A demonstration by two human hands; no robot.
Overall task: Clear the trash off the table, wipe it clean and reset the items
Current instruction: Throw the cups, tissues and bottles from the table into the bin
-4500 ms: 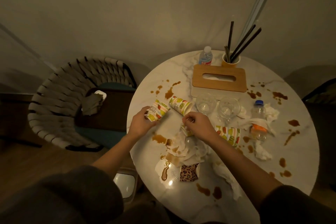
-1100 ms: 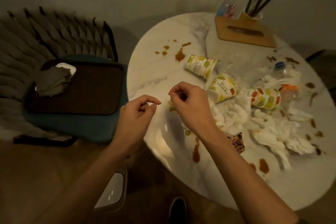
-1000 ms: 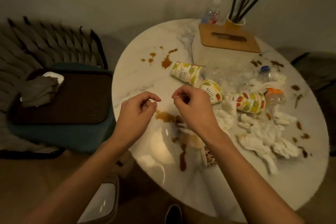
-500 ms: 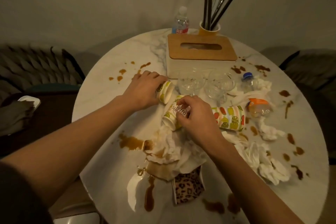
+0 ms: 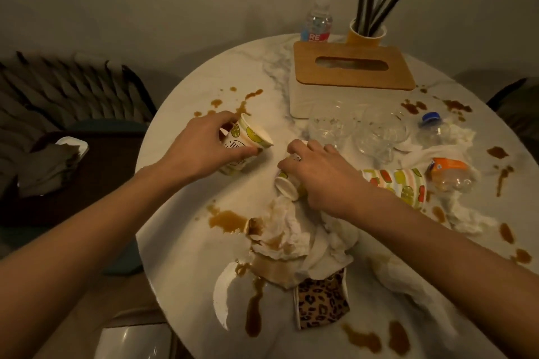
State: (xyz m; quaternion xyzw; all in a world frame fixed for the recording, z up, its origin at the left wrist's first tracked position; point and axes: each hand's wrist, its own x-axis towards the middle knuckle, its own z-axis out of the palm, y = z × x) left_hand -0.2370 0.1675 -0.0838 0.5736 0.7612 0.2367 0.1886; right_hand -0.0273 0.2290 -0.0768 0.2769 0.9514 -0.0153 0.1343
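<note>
Just in front of the white tissue box with a wooden lid (image 5: 353,70), both hands, empty a second ago, now hold trash, so clearing resumes. The left hand (image 5: 204,146) clamps its fingers round a lemon-print paper cup (image 5: 250,137), tipped with its mouth towards the box. The right hand (image 5: 323,175) curls over a second fruit-print paper cup (image 5: 287,188) lying on its side, base pointing away from the box.

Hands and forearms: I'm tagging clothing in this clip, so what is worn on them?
The left hand and right hand are bare: no gloves, watch or bracelet. Both forearms are uncovered to the frame edge, with no sleeve in view. A dark spot on a right finger might be a ring; too dim to tell.
</note>
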